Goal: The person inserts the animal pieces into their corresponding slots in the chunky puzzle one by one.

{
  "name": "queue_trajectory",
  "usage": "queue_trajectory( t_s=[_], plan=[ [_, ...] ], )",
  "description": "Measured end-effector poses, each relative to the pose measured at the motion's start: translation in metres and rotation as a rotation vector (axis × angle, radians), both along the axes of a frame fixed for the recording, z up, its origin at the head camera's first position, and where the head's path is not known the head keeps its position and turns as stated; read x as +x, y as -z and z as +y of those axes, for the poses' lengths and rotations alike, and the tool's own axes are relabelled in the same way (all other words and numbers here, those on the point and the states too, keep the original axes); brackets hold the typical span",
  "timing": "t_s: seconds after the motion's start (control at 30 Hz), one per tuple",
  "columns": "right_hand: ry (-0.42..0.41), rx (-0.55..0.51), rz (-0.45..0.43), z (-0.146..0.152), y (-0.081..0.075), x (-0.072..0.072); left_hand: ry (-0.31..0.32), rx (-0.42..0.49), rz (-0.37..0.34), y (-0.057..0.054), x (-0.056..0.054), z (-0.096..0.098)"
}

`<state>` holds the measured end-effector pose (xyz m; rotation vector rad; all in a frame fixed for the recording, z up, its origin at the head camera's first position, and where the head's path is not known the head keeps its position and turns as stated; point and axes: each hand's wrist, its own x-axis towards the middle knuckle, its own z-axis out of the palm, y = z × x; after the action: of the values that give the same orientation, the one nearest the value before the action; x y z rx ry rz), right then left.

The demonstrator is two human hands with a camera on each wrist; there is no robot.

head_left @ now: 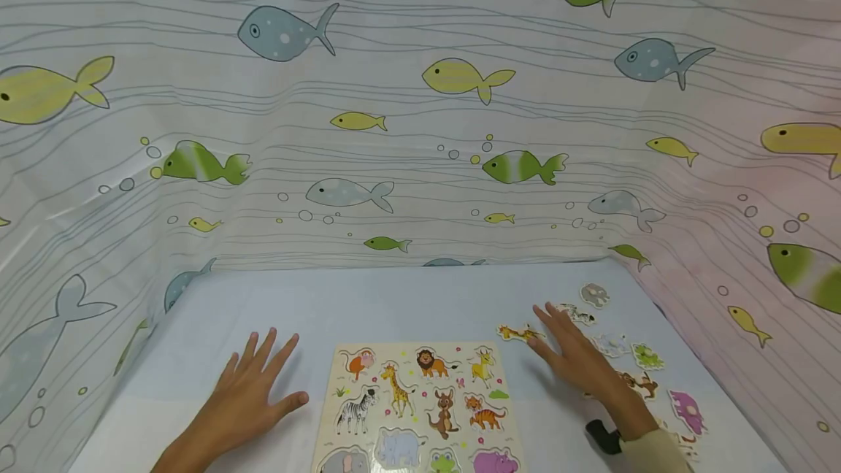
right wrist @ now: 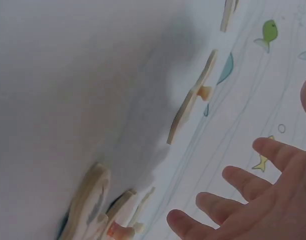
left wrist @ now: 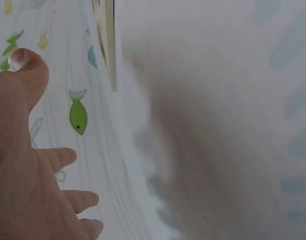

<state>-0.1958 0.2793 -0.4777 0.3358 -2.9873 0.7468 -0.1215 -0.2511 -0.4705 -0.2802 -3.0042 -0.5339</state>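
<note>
A wooden animal puzzle board (head_left: 420,382) lies at the near middle of the table, with a monkey, giraffe, zebra, lion and other animals pictured on it. To its left my left hand (head_left: 246,396) is held with fingers spread and nothing in it. My right hand (head_left: 571,356), fingers also straight and holding nothing, is at the board's right. Its thumb and fingers overlap the area near a giraffe piece (head_left: 515,331) and a zebra piece (head_left: 580,314) in the head view. The right wrist view shows a thin piece with a small knob (right wrist: 190,102) beyond its fingers (right wrist: 248,182).
More loose pieces lie on the right: an elephant (head_left: 594,295), a pale blue animal (head_left: 611,344), a frog (head_left: 647,356), a brown animal (head_left: 647,384) and a purple hippo (head_left: 687,412). A fish-patterned curtain (head_left: 407,144) encloses the pale table (head_left: 368,298) at the back and sides.
</note>
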Motion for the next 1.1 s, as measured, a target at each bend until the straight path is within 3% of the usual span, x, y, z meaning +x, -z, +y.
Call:
queue_trajectory(
  t_s=[0.7, 0.93, 1.1],
  plan=[
    [-0.015, -0.189, -0.022, 0.003, 0.010, -0.012, 0.084, 0.149, -0.068, 0.004, 0.001, 0.016],
    [-0.005, -0.278, -0.081, 0.002, 0.014, -0.017, 0.157, 0.255, -0.107, 0.009, 0.004, 0.021],
    [0.012, -0.273, -0.095, -0.003, 0.015, -0.021, 0.185, 0.343, -0.153, 0.012, 0.006, 0.027]
  ],
)
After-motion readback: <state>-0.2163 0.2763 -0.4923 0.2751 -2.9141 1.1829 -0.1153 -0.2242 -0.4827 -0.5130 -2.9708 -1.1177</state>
